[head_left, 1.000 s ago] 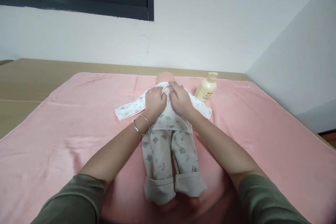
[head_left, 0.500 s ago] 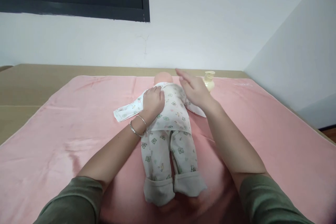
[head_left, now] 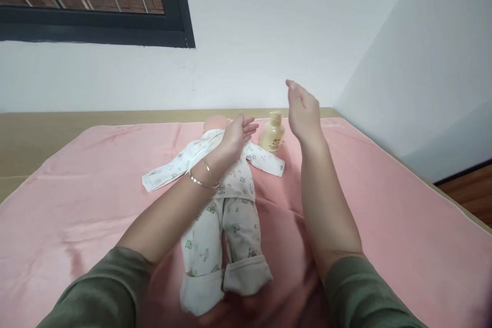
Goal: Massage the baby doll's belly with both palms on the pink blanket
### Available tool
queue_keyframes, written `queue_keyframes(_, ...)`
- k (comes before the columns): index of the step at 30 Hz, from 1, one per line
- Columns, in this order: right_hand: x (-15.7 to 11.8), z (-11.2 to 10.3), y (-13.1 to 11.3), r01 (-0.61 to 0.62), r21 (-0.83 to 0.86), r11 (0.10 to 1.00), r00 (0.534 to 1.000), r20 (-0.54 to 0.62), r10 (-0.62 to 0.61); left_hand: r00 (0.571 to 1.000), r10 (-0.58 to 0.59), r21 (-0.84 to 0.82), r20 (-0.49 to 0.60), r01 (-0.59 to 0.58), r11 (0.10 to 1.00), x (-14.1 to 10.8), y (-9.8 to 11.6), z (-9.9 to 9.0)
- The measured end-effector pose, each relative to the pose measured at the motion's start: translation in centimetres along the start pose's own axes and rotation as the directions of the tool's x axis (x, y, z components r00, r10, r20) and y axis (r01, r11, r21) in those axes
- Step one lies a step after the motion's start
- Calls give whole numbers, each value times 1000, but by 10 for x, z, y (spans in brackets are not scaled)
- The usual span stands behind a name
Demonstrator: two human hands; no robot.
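A doll in white printed clothes (head_left: 240,182) lies on a pink cloth (head_left: 96,205), its head (head_left: 216,122) toward the wall and its trouser cuffs folded up. Over the doll's upper body is my left hand (head_left: 237,136), palm turned up and fingers spread, holding nothing; whether it touches the clothes I cannot tell. My right hand (head_left: 304,113) is raised right of the pump bottle, empty, its fingers extended and partly hidden behind the hand. The pale yellow bottle (head_left: 272,136) stands on the cloth beside the doll's sleeve.
The pink cloth covers much of a wooden surface (head_left: 31,138), whose far edge meets a white wall (head_left: 249,36). A dark-framed window (head_left: 96,23) is at the upper left. Brown wood (head_left: 471,195) shows at the right edge.
My left hand has lifted from the doll's chest, moved right and turned palm up. My right hand has moved right, away from the doll's shoulder, uncovering the bottle. The view has shifted right.
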State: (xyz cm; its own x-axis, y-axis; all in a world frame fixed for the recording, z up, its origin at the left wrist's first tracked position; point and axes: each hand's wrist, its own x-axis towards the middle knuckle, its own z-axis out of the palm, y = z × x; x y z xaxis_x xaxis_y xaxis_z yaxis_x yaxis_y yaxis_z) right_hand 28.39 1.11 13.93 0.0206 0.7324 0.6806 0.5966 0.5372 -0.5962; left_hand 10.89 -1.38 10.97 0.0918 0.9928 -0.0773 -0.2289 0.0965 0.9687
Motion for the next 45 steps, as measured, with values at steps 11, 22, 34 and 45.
queue_keyframes(11,-6,54,18,-3,-383,924,964,244,104,952,-158,-648,260,294,703,54,20,46)
queue_keyframes(22,-9,61,24,-85,-394,915,981,127,146,887,-393,-558,242,459,692,-14,24,-14)
queue_keyframes(34,-8,68,18,-130,-424,896,980,85,182,926,-287,-286,247,353,891,-75,41,-57)
queue_keyframes(45,-15,71,23,-126,-475,871,979,80,186,891,-181,-241,416,300,923,-137,66,-56)
